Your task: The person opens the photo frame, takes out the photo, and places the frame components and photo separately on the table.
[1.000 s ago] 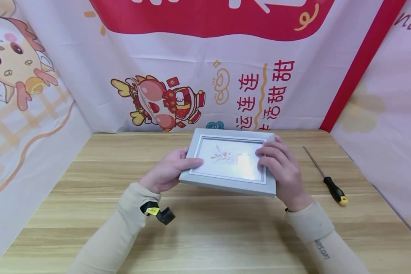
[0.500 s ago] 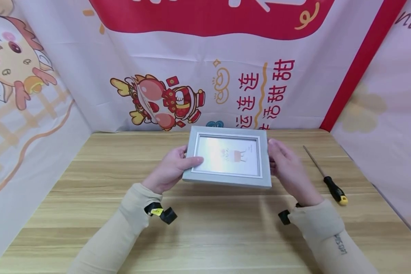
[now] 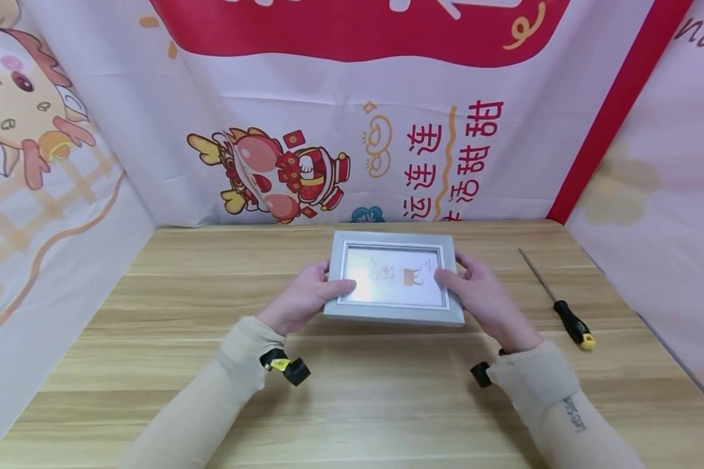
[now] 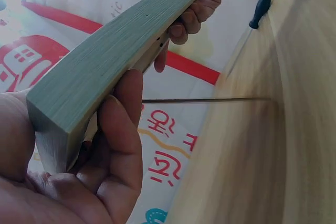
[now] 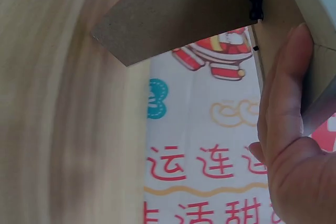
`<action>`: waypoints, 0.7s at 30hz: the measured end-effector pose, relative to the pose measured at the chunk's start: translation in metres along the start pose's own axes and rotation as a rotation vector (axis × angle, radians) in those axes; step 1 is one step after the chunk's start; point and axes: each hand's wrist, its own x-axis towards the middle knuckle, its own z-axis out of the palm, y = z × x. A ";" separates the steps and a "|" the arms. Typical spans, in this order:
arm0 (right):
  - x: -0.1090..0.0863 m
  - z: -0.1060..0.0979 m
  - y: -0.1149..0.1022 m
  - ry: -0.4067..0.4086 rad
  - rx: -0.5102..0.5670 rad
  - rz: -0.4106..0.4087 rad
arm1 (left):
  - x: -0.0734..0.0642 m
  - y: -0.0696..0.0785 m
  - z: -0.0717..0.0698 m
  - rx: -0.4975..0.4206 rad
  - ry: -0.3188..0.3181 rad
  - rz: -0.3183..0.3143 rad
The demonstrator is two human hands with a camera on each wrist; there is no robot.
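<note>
Both hands hold a pale grey-blue picture frame (image 3: 396,314) above the table, its glazed front turned up towards the head camera. Behind the glass lies a white print with a small plant drawing. The left hand (image 3: 302,296) grips the left side, thumb over the front and fingers curled underneath, as the left wrist view shows. On the right side, the right hand (image 3: 487,299) has its thumb on the front and its fingers at the back. From the frame's back a brown easel stand (image 5: 178,19) sticks out on a black hinge, reaching towards the table.
A screwdriver (image 3: 572,324) with a black and yellow handle lies on the right of the wooden table (image 3: 387,404). A printed cloth (image 3: 305,78) hangs behind the table, with more cloth at both sides.
The right hand has left the glass and taken hold of the right side, thumb on the front. The picture frame has come lower and slightly nearer since half a second ago.
</note>
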 end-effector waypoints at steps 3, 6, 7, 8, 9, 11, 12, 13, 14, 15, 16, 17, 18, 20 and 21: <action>0.005 0.000 0.007 -0.015 -0.019 0.001 | 0.005 -0.007 0.000 0.015 0.003 -0.032; 0.010 0.000 0.015 -0.027 -0.052 0.017 | 0.009 -0.013 -0.001 0.047 0.004 -0.055; 0.012 0.001 0.017 -0.030 -0.069 0.028 | 0.010 -0.015 -0.001 0.065 0.013 -0.066; 0.014 0.001 0.019 -0.029 -0.092 0.045 | 0.011 -0.017 -0.002 0.082 0.019 -0.074; 0.015 0.001 0.021 -0.030 -0.118 0.066 | 0.011 -0.018 -0.003 0.097 0.023 -0.083; 0.018 0.003 0.025 -0.038 -0.158 0.102 | 0.013 -0.021 -0.004 0.135 0.032 -0.100; 0.019 0.004 0.026 -0.038 -0.186 0.116 | 0.013 -0.022 -0.005 0.155 0.033 -0.110; 0.020 0.004 0.028 -0.039 -0.211 0.126 | 0.013 -0.023 -0.006 0.184 0.033 -0.115; 0.021 0.005 0.030 -0.039 -0.233 0.135 | 0.014 -0.024 -0.007 0.205 0.027 -0.123; 0.022 0.006 0.032 -0.043 -0.242 0.140 | 0.014 -0.025 -0.008 0.222 0.017 -0.135; 0.022 0.007 0.034 -0.052 -0.245 0.138 | 0.014 -0.027 -0.010 0.237 0.003 -0.148; 0.023 0.007 0.037 -0.058 -0.246 0.138 | 0.014 -0.028 -0.011 0.254 -0.012 -0.162; 0.024 0.008 0.039 -0.063 -0.249 0.132 | 0.014 -0.029 -0.012 0.269 -0.028 -0.174; 0.024 0.009 0.042 -0.079 -0.255 0.114 | 0.014 -0.032 -0.013 0.292 -0.058 -0.196; 0.024 0.010 0.043 -0.090 -0.261 0.106 | 0.014 -0.033 -0.014 0.313 -0.067 -0.201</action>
